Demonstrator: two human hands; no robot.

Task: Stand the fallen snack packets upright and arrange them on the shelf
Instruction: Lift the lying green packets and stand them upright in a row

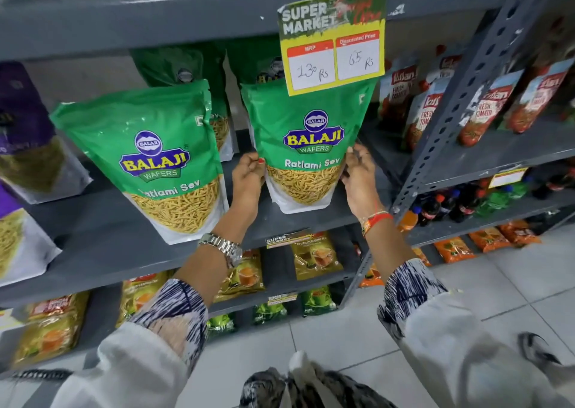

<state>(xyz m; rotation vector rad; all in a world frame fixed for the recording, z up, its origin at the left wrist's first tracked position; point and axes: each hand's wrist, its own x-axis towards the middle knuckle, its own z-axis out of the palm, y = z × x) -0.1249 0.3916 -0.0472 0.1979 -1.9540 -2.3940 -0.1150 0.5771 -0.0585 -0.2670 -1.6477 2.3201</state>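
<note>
Green Balaji Ratlami Sev plastic snack packet (pixel 306 146) stands upright on grey metal shelf (pixel 102 239), right of a matching green packet (pixel 155 158), under yellow price card (pixel 334 39). Left hand (pixel 249 174) pinches its left edge; right hand (pixel 357 171) grips its right edge, fingers seemingly curled behind. More green packets sit farther back.

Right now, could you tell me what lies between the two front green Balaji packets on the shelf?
In the head view, only the left hand lies between the left packet and the right packet it grips; behind it is bare grey shelf.
</note>
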